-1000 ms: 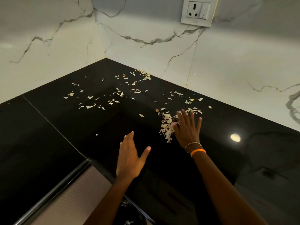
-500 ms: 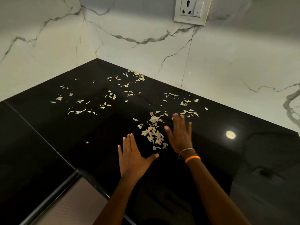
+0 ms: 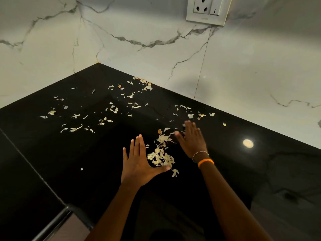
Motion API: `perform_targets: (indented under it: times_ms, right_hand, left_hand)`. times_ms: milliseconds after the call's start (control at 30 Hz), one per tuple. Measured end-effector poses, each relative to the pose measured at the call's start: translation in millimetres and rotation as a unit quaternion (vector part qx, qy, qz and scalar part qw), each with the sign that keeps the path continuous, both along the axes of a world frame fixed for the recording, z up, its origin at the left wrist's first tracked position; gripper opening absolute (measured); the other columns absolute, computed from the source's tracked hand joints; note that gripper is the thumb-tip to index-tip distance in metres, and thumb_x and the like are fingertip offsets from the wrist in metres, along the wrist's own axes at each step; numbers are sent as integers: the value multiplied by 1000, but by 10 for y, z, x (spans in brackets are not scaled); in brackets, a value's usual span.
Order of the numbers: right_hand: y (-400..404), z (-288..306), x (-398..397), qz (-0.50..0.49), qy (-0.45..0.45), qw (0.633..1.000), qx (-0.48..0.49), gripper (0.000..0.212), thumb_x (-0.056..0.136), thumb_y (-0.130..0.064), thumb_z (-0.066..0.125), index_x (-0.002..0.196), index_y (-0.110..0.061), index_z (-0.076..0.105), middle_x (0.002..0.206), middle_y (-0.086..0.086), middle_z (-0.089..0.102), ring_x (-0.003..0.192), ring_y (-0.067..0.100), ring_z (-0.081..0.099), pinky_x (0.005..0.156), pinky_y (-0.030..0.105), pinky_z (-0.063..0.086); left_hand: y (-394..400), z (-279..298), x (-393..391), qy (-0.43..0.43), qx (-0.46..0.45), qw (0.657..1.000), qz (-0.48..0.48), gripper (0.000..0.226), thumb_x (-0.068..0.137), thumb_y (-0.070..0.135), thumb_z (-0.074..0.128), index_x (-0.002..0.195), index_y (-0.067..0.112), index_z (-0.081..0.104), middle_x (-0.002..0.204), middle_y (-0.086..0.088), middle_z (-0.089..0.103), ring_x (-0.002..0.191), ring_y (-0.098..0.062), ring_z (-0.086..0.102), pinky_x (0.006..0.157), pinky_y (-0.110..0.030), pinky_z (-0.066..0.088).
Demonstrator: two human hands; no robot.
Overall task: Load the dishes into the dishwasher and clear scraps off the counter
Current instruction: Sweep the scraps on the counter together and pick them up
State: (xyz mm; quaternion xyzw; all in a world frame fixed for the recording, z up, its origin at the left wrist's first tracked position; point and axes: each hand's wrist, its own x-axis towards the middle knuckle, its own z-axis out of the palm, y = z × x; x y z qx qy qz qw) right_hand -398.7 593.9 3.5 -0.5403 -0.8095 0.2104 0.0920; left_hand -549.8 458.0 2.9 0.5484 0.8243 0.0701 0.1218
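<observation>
Two flat hands rest on a shiny black counter (image 3: 52,162) in a corner with white marble walls (image 3: 251,75). Both have fingers spread out and hold nothing. A pile of scraps (image 3: 161,153) lies between the left hand (image 3: 139,162) and the right hand (image 3: 192,140), touching the left thumb. More scraps (image 3: 114,108) are scattered toward 11 and 12 o'clock. A socket (image 3: 206,10) sits on the wall at 1 o'clock. A round light spot (image 3: 248,143) shines at 3 o'clock.
</observation>
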Motion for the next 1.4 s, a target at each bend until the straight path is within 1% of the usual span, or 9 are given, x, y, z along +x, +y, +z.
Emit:
perform_targets:
  times_ms: [133, 267, 433, 733, 867, 967, 1067, 1233, 1400]
  right_hand:
    - [-374, 59, -129, 120, 118, 984, -53, 65, 96, -51, 23, 149, -18, 7, 157, -1, 6, 145, 13, 0, 113, 28, -6]
    - [-23, 16, 240, -49, 114, 990, 71, 71, 87, -56, 25, 147, -19, 16, 157, 1, 12, 146, 20, -1, 113, 39, -10]
    - [676, -23, 597, -197, 36, 979, 29, 71, 92, -58, 32, 149, -21, 12, 158, 7, 0, 145, 31, -5, 115, 52, -5]
    - [777, 7, -99, 45, 3, 999, 22, 68, 94, -52, 32, 147, -13, 16, 156, 9, 16, 145, 25, 11, 117, 41, 12]
    - [122, -25, -273, 200, -13, 980, 14, 60, 97, -50, 24, 148, -20, 14, 158, 0, 7, 145, 15, 0, 116, 32, 1]
    - [-205, 33, -207, 210, 103, 970, -61, 65, 90, -53, 18, 148, -23, 15, 153, -14, 12, 141, 2, 1, 112, 24, -3]
    - [58, 111, -185, 115, 229, 961, -103, 65, 88, -50, 23, 146, -22, 20, 151, -11, 17, 142, 8, 1, 113, 32, -5]
    - [943, 8, -406, -9, 82, 996, -26, 69, 95, -47, 36, 149, -15, 8, 158, 7, -1, 146, 24, -5, 117, 41, 2]
    - [1109, -40, -688, 49, -30, 998, -5, 65, 97, -48, 27, 149, -14, 8, 158, 5, 2, 146, 20, 0, 117, 39, 0]
  left_hand:
    - [47, -26, -25, 1, 8, 1000, -18, 138, 46, 99, 24, 144, 17, -26, 143, 5, -37, 137, -14, -29, 113, -47, -14]
    - [42, -32, -39, 0, 5, 1000, -25, 138, 46, 99, 24, 144, 16, -25, 152, 1, -30, 138, -14, -27, 113, -47, -14]
    - [34, -32, -30, 7, 8, 999, -36, 134, 48, 99, 21, 144, 16, -25, 154, 0, -25, 141, -17, -24, 114, -52, -12]
    - [43, -65, -31, 16, 38, 999, -28, 122, 60, 94, 15, 146, 17, -20, 156, 1, -20, 140, -14, -22, 113, -49, -12]
    - [22, -76, -13, 13, 74, 997, -17, 106, 70, 86, 3, 148, 16, -12, 158, 2, -10, 140, -11, -17, 114, -45, -10]
    - [12, -88, -7, 3, 87, 996, -11, 104, 70, 83, -8, 150, 16, -7, 159, 2, -4, 144, -12, -10, 115, -45, -7]
    - [14, -93, -17, -7, 95, 995, -10, 99, 73, 79, -8, 150, 18, -6, 158, 4, -5, 142, -9, -12, 115, -43, -9]
    - [11, -92, -25, -13, 93, 996, -3, 94, 75, 77, -6, 150, 20, -8, 158, 6, -8, 143, -9, -13, 115, -40, -12]
    - [21, -100, -29, -14, 87, 996, -3, 95, 73, 78, -12, 149, 21, -11, 157, 8, -11, 143, -9, -13, 114, -39, -14]
